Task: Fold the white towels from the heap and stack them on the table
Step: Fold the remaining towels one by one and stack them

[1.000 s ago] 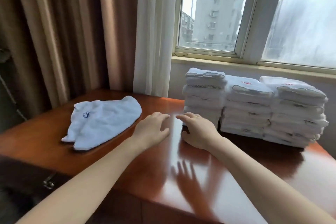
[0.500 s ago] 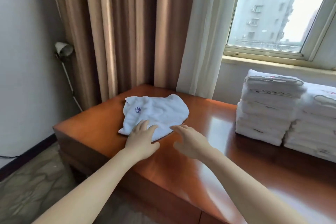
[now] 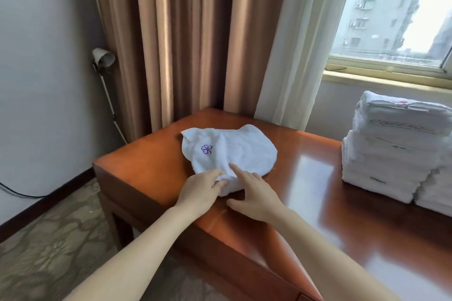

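A loose white towel [image 3: 234,149] with a purple emblem lies near the left end of the reddish wooden table [image 3: 305,203]. My left hand [image 3: 199,189] has its fingers curled round the towel's near edge and pinches it. My right hand [image 3: 254,194] lies beside it with the index finger stretched onto the towel and the thumb on the table. A tall stack of folded white towels [image 3: 391,149] stands at the right, against the wall under the window.
Brown curtains [image 3: 186,39] and a white sheer curtain hang behind the table. A small lamp [image 3: 104,57] on a thin stand is by the left wall. The table's left edge drops to a patterned floor [image 3: 49,239].
The view has swung left from the stacks toward the loose towel. Both hands moved from the bare table onto the towel's near edge, and my left hand has closed on it.
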A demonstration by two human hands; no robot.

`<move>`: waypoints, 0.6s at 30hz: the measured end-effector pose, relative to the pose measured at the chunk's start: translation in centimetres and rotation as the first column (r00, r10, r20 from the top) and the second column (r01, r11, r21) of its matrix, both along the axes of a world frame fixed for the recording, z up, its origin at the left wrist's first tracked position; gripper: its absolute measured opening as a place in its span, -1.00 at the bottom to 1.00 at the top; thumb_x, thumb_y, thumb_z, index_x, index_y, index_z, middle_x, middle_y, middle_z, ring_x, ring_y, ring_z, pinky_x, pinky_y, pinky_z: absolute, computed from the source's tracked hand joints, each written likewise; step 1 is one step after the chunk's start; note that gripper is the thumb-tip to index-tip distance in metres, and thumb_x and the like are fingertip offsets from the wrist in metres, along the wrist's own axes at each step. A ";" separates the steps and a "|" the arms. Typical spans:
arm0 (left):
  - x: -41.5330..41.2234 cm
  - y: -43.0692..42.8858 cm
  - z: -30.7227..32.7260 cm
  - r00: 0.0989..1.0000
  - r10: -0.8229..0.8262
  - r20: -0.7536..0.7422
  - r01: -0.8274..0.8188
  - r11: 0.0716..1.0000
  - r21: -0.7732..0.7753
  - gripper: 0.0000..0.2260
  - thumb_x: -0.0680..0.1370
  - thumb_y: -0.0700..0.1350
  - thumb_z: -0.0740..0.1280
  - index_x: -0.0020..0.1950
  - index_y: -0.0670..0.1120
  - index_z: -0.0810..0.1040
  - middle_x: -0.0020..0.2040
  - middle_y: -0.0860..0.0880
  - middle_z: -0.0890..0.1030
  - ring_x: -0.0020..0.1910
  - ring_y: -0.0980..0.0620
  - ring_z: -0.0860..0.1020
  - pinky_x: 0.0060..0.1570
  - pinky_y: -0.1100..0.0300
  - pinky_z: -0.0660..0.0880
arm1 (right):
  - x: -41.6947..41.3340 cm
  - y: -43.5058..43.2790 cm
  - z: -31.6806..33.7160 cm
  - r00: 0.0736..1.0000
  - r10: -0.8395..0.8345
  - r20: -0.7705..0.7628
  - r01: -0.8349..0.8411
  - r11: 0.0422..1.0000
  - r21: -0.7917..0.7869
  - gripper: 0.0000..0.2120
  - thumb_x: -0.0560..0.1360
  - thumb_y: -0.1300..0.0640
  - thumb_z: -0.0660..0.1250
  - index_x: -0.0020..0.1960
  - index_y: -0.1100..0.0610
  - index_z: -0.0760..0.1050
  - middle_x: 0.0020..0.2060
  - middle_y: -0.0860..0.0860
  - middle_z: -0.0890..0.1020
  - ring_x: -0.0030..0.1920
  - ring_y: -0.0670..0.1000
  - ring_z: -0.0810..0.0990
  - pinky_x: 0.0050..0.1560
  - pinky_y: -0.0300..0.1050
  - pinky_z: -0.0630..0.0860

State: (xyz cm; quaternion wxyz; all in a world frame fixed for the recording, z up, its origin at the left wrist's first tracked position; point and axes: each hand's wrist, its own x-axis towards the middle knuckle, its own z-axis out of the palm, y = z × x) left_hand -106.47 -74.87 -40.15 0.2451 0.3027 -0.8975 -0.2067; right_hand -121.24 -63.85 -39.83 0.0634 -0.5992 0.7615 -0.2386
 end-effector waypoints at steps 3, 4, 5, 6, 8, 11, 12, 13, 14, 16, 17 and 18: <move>-0.6 1.1 -0.2 0.994 -0.029 -0.105 0.044 0.990 0.137 -0.90 0.55 0.19 0.34 -0.15 0.31 0.48 -0.27 0.28 0.58 -0.23 0.28 0.54 -0.30 0.40 0.36 | -0.6 0.7 0.2 0.974 -0.061 -0.217 0.062 0.998 -0.003 -0.55 0.42 -0.25 0.30 0.30 -0.23 0.44 0.03 -0.21 0.65 0.08 -0.05 0.51 0.08 -0.11 0.35; -0.8 1.4 -0.1 0.989 -0.039 -0.144 0.068 0.977 0.201 -0.93 0.51 0.22 0.37 -0.07 0.31 0.52 -0.19 0.31 0.59 -0.16 0.30 0.56 -0.23 0.42 0.42 | -0.9 1.1 0.3 0.971 -0.077 -0.225 0.082 0.996 0.014 -0.65 0.46 -0.29 0.25 0.17 -0.18 0.51 -0.07 -0.18 0.67 -0.01 -0.05 0.54 0.04 -0.10 0.36; -1.0 1.8 -0.1 0.984 -0.047 -0.171 0.090 0.963 0.255 -0.82 0.46 0.25 0.40 0.02 0.31 0.52 -0.11 0.34 0.59 -0.09 0.31 0.57 -0.14 0.42 0.46 | -1.3 1.6 0.3 0.983 -0.106 -0.150 0.111 0.994 0.025 -0.66 0.49 -0.30 0.22 0.04 -0.08 0.55 -0.17 -0.12 0.67 -0.10 -0.03 0.57 -0.03 -0.08 0.40; -1.0 2.0 0.0 0.980 -0.066 -0.185 0.117 0.953 0.280 -0.71 0.40 0.28 0.42 0.09 0.32 0.50 -0.04 0.36 0.57 -0.04 0.33 0.56 -0.08 0.41 0.47 | -1.7 2.1 0.4 0.989 -0.145 0.017 0.145 0.989 0.022 -0.63 0.53 -0.27 0.22 -0.09 0.02 0.55 -0.27 -0.07 0.65 -0.18 0.00 0.58 -0.09 -0.05 0.43; -1.3 2.5 0.1 0.986 -0.102 -0.135 0.127 0.974 0.190 -0.51 0.30 0.34 0.41 0.20 0.35 0.43 0.08 0.37 0.52 0.07 0.37 0.48 0.03 0.41 0.39 | -2.8 3.4 0.8 0.901 -0.218 0.376 0.248 0.968 -0.032 -0.68 0.56 -0.12 0.27 -0.20 0.10 0.52 -0.38 -0.06 0.58 -0.30 0.00 0.55 -0.22 -0.05 0.44; -1.6 3.2 0.5 0.992 -0.121 -0.019 0.121 0.992 0.020 -0.44 0.31 0.31 0.42 0.27 0.24 0.42 0.19 0.31 0.42 0.20 0.32 0.32 0.21 0.30 0.27 | -4.4 5.1 1.2 0.754 -0.316 0.576 0.433 0.898 -0.075 -0.77 0.54 0.07 0.30 -0.13 0.24 0.56 -0.35 -0.04 0.56 -0.29 0.00 0.53 -0.26 -0.10 0.41; -1.7 3.3 0.6 0.991 -0.129 0.015 0.130 0.991 -0.014 -0.49 0.34 0.25 0.43 0.26 0.21 0.44 0.21 0.28 0.41 0.25 0.27 0.30 0.26 0.26 0.26 | -4.7 5.7 1.4 0.709 -0.345 0.615 0.487 0.870 -0.073 -0.80 0.52 0.10 0.28 -0.12 0.23 0.56 -0.34 -0.03 0.57 -0.28 0.01 0.53 -0.26 -0.11 0.41; -1.8 3.3 0.6 0.990 -0.132 0.048 0.134 0.990 -0.042 -0.54 0.38 0.17 0.43 0.25 0.18 0.46 0.23 0.25 0.41 0.29 0.22 0.31 0.28 0.22 0.28 | -5.1 6.2 1.6 0.671 -0.368 0.643 0.531 0.844 -0.072 -0.83 0.51 0.13 0.25 -0.12 0.20 0.56 -0.32 -0.03 0.58 -0.26 0.02 0.53 -0.25 -0.12 0.42; -1.8 3.2 0.6 0.989 -0.130 0.072 0.134 0.989 -0.057 -0.59 0.42 0.11 0.41 0.25 0.16 0.48 0.24 0.23 0.42 0.30 0.18 0.33 0.27 0.18 0.33 | -5.5 6.7 1.8 0.648 -0.387 0.656 0.566 0.821 -0.075 -0.83 0.51 0.15 0.23 -0.13 0.17 0.56 -0.31 -0.02 0.58 -0.25 0.03 0.53 -0.24 -0.11 0.43; -1.8 3.5 1.1 0.993 -0.102 0.062 0.104 0.994 -0.017 -0.78 0.50 0.04 0.37 0.14 0.15 0.52 0.16 0.23 0.50 0.19 0.17 0.45 0.14 0.10 0.46 | -6.0 7.8 2.6 0.648 -0.422 0.635 0.603 0.792 -0.089 -0.83 0.51 0.16 0.20 -0.15 0.10 0.56 -0.30 -0.02 0.59 -0.23 0.05 0.54 -0.24 -0.10 0.44; -1.8 3.6 1.4 0.995 -0.093 0.038 0.092 0.995 0.022 -0.91 0.54 0.04 0.34 0.03 0.16 0.53 0.06 0.21 0.56 0.07 0.17 0.52 0.03 0.07 0.52 | -6.1 8.3 2.9 0.659 -0.431 0.616 0.610 0.786 -0.102 -0.84 0.50 0.17 0.20 -0.12 0.07 0.56 -0.26 -0.03 0.61 -0.19 0.05 0.56 -0.22 -0.10 0.46; -2.0 3.8 1.8 0.996 -0.090 0.012 0.090 0.995 0.043 -0.96 0.57 0.05 0.30 -0.08 0.14 0.52 -0.07 0.17 0.59 -0.06 0.16 0.56 -0.07 0.05 0.54 | -6.0 8.8 3.3 0.673 -0.425 0.605 0.606 0.786 -0.122 -0.85 0.48 0.18 0.22 -0.05 0.05 0.56 -0.19 -0.02 0.63 -0.13 0.05 0.59 -0.17 -0.09 0.48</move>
